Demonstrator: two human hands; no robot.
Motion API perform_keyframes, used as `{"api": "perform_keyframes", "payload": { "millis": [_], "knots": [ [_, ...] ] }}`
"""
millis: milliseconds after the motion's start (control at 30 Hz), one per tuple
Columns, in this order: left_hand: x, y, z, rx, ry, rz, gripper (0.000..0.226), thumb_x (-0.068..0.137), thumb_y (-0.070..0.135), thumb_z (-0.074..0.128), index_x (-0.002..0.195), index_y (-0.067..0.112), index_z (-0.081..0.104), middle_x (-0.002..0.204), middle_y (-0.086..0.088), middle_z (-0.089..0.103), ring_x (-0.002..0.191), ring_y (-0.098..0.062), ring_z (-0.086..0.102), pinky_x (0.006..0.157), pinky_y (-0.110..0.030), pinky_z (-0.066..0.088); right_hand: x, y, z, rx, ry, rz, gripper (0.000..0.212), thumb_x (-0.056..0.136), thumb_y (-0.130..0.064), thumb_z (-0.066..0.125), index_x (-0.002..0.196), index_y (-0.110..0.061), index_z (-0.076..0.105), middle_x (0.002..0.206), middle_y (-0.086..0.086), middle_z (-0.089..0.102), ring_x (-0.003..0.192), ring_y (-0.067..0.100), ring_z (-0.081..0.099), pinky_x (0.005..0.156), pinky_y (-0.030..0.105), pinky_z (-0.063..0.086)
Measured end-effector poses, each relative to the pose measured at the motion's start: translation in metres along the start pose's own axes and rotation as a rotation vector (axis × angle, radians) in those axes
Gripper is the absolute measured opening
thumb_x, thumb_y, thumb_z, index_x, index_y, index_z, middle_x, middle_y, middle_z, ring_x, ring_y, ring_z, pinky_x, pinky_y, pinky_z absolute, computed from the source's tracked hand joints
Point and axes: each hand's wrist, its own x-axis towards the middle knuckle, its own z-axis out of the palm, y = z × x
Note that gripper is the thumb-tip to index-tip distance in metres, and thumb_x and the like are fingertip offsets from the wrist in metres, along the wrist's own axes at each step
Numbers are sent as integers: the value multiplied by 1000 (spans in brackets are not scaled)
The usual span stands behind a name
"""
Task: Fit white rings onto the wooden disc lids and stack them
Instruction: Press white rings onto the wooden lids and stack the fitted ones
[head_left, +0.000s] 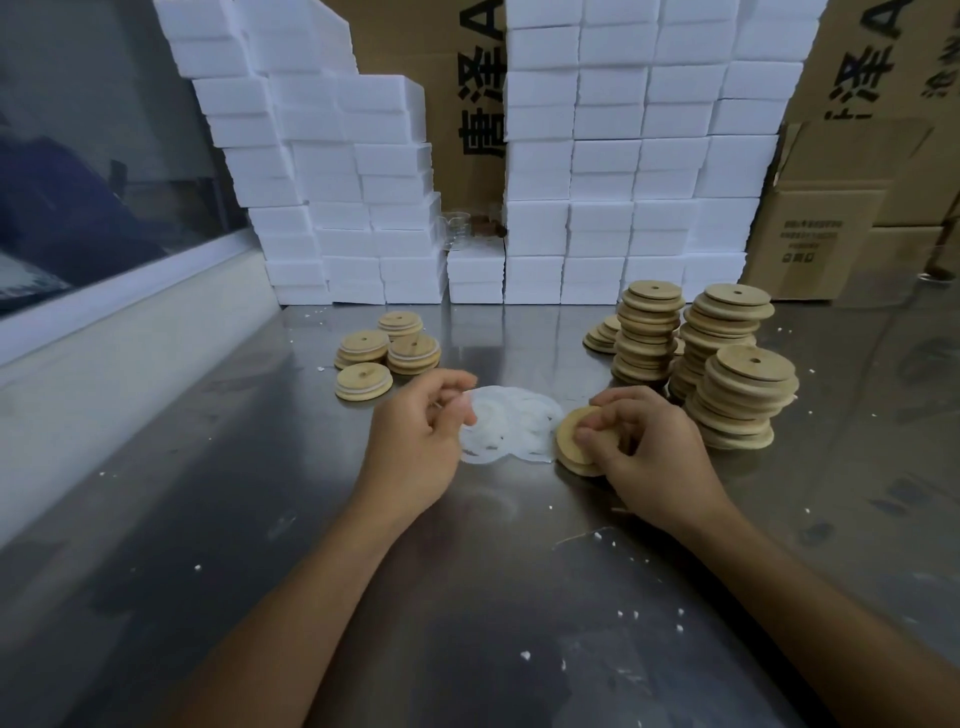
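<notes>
Steel tabletop: my left hand pinching white ring off ring pile; right hand, right of pile, clamps wooden lid. Risk: thin rings cling, two lift.

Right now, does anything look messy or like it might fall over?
Yes. The tall lid stacks on the right look crooked, with discs slid sideways, so they might topple. Small white crumbs are scattered over the metal table.
</notes>
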Motion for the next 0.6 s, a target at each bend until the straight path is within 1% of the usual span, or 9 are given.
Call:
{"api": "perform_keyframes", "payload": {
  "millis": [100,167,233,300,367,400,500,567,600],
  "knots": [
    [0,7,0,-228,-36,-82,27,93,1,58,84,23,70,66,8,68,45,-2,49,46,-16,40,-1,1,0,40,36,9,20,80,-15,80,97,-23,71,110,-13,58,104,14,62,96,39,52],
    [-1,10,-2,-328,-83,-130,20,92,2,60,82,15,72,65,3,68,44,-8,45,42,-19,39,-2,-1,0,81,38,23,24,80,-17,80,95,-31,68,100,-18,62,96,10,63,87,37,55],
    [-1,12,-4,-387,-152,-194,18,91,9,64,77,14,73,59,2,63,46,-10,43,43,-20,38,-2,-2,0,134,30,13,23,81,-15,80,87,-34,68,91,-15,67,87,9,64,75,30,54],
    [-1,13,-5,-411,-203,-261,17,87,16,68,73,18,76,58,-2,56,51,-12,41,46,-20,38,-4,-4,1,175,21,-31,26,82,-10,78,82,-34,70,88,-13,69,84,12,65,73,30,53],
    [-3,15,-4,-451,-225,-312,10,77,26,71,75,20,78,72,-12,61,62,-16,45,51,-21,39,-7,-9,2,212,-7,-77,24,84,-3,75,85,-27,77,94,-10,70,86,11,65,78,35,55],
    [-4,16,-3,-467,-228,-326,15,72,31,72,77,19,78,81,-15,66,68,-18,48,53,-22,40,-8,-12,3,223,-34,-87,23,85,0,72,88,-22,79,99,-8,70,91,11,64,83,37,55],
    [-7,17,5,-452,-225,-361,21,73,29,74,90,17,77,98,-14,72,81,-31,61,67,-33,55,-9,-18,6,286,-101,-103,28,89,8,59,92,-10,80,109,-4,70,104,14,64,90,43,55],
    [-9,18,11,-425,-206,-385,11,83,22,73,92,19,77,97,-8,74,91,-34,68,74,-43,61,-10,-24,7,361,-123,-121,26,92,-1,53,91,-8,79,106,-1,70,102,14,63,90,39,53],
    [-10,18,14,-420,-197,-389,7,85,20,71,89,20,77,95,-6,74,92,-31,69,71,-42,61,-12,-26,8,380,-136,-125,26,94,-10,53,92,-11,78,104,-2,69,99,13,63,88,33,52]
  ]
}}
